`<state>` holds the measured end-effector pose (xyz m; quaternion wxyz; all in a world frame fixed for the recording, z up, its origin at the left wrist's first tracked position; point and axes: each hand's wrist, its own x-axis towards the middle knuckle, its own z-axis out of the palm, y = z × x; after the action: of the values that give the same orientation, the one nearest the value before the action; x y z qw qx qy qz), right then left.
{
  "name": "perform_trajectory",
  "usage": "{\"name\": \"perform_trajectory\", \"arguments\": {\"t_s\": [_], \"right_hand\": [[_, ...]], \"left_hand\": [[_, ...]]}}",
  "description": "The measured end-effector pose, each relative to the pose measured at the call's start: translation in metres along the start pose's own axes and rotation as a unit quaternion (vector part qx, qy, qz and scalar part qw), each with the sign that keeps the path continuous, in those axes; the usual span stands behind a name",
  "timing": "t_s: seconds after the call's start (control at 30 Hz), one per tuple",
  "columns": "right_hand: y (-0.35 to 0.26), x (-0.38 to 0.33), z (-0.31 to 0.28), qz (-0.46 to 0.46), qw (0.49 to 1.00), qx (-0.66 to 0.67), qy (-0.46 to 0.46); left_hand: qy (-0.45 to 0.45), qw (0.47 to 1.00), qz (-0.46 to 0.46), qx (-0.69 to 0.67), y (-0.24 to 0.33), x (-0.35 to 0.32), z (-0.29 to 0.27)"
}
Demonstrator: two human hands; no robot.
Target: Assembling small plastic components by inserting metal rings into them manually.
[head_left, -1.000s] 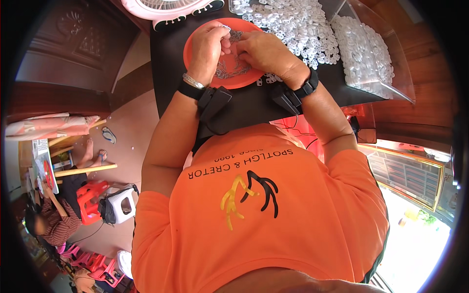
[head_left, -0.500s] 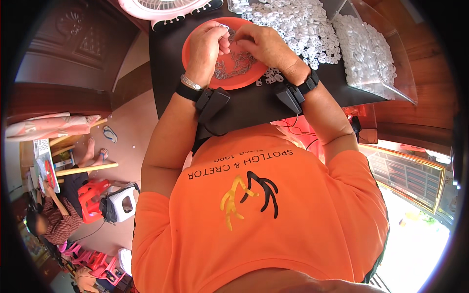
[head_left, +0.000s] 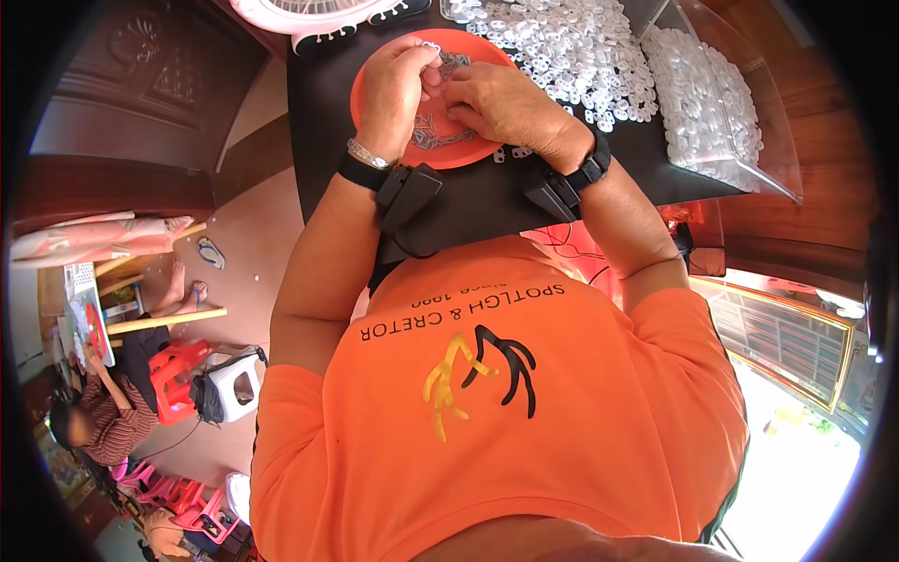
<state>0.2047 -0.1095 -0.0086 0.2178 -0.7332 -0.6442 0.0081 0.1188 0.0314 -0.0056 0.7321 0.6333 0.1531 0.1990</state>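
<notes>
Both hands are over a round orange-red basin [head_left: 487,155] that holds a heap of small grey metal pieces [head_left: 433,134]. My left hand [head_left: 395,89] pinches a small white plastic piece [head_left: 432,46] between thumb and fingers, above the basin's left side. Facing it, my right hand [head_left: 513,101] has its fingers curled inward, with the fingertips close to the left fingers. Whatever those right fingertips hold is too small or hidden to make out. Each wrist wears a black strap with a dark box on it.
Many white two-holed plastic pieces [head_left: 599,66] lie heaped right of the basin on the black table [head_left: 449,208]. More fill a clear bin [head_left: 712,103] at the right. A pink-and-white fan [head_left: 318,21] stands at the far left. Another person [head_left: 117,417] sits off to the left near stools.
My right hand has turned and come slightly down and left, its fingers now more folded. The left hand keeps its pinch on the white piece, almost in place.
</notes>
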Motion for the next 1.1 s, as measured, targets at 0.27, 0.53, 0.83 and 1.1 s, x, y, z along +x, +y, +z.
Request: {"name": "perform_trajectory", "arguments": {"t_s": [0.27, 0.53, 0.83, 1.1], "right_hand": [[0.012, 0.002, 0.008, 0.026, 0.996, 0.001, 0.081], [0.003, 0.001, -0.004, 0.003, 0.997, 0.076, 0.03], [-0.004, 0.005, 0.006, -0.039, 0.998, 0.036, 0.017], [-0.015, 0.013, 0.014, -0.012, 0.992, -0.123, -0.006]], "left_hand": [[-0.001, 1.0, -0.009, -0.002, 0.0, -0.001, 0.0], [0.005, 1.0, -0.006, 0.0, 0.001, 0.0, -0.001], [0.013, 0.999, 0.023, -0.026, 0.0, 0.003, -0.001], [0.046, 0.998, 0.016, -0.043, 0.002, 0.004, -0.002]]}}
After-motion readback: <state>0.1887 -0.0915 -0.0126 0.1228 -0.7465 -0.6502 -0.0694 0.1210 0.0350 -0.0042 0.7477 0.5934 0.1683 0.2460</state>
